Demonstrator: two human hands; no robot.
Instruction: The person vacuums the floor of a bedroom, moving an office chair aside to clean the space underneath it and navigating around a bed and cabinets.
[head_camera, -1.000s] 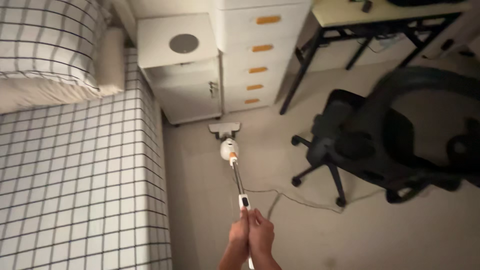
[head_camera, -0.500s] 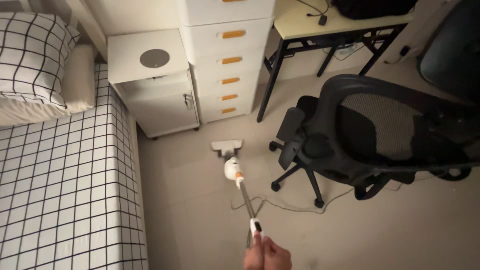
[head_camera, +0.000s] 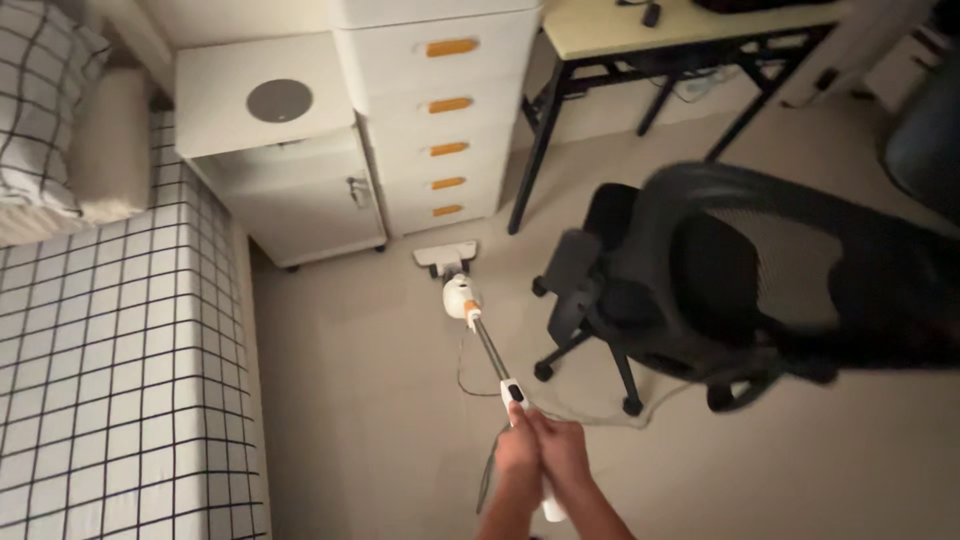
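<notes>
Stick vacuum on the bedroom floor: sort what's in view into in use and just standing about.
In use: stick vacuum, its cord, left hand, right hand, both gripping its handle.

Standing about: office chair, drawer unit, nightstand, bed, desk.

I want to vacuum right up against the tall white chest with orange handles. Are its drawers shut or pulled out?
Shut. On the tall white chest of drawers with orange handles, all visible drawer fronts sit flush in one plane, none jutting over the white stick vacuum's floor head.
</notes>
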